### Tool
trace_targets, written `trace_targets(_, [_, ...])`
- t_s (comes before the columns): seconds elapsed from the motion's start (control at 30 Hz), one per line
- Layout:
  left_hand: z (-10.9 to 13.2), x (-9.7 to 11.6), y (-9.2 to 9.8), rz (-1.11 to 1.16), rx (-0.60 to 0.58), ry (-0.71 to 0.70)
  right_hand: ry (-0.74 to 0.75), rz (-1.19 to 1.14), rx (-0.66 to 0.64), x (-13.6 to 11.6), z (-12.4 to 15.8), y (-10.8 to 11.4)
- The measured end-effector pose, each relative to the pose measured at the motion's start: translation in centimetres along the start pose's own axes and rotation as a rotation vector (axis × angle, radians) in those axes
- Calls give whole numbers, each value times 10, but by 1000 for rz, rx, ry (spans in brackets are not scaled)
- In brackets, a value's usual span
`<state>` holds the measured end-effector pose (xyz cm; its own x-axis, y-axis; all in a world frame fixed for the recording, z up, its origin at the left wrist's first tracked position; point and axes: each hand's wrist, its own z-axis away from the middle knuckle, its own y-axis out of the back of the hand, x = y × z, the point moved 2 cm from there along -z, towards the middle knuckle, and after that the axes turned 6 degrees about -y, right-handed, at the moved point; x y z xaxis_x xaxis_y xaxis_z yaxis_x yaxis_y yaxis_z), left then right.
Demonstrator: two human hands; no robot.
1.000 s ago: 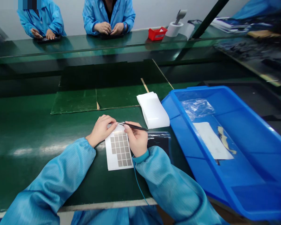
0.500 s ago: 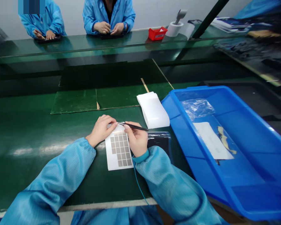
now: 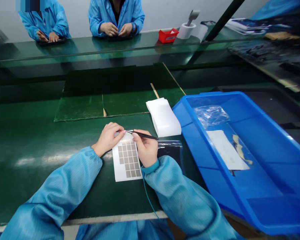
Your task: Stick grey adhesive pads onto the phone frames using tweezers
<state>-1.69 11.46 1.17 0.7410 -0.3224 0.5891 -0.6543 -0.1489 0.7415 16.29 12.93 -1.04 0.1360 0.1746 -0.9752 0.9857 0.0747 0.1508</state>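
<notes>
My left hand point(image 3: 107, 139) rests on the upper left corner of a white backing sheet point(image 3: 120, 163), which lies flat on the green bench mat point(image 3: 40, 133). A block of small grey rectangular pads point(image 3: 128, 160) sits on that sheet. My right hand point(image 3: 146, 148) holds black pointed tweezers point(image 3: 142, 134) above the sheet's top edge, their tips close to my left fingers. Under my right hand lies a dark plastic bag point(image 3: 170, 150). A stack of white sheets point(image 3: 163, 117) stands just beyond it.
A blue plastic tray point(image 3: 187, 113) to my right holds clear plastic point(image 3: 211, 116) and a white sheet point(image 3: 225, 150). A blue cord point(image 3: 147, 193) hangs from my right wrist. Behind a glass panel point(image 3: 115, 45), two co-workers point(image 3: 115, 16) work at a facing bench.
</notes>
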Motion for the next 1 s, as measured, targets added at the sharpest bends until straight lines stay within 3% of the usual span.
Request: trace_targets(1.0, [0,0,0,3,-3,1,-30,-8,-2,1,-1,0])
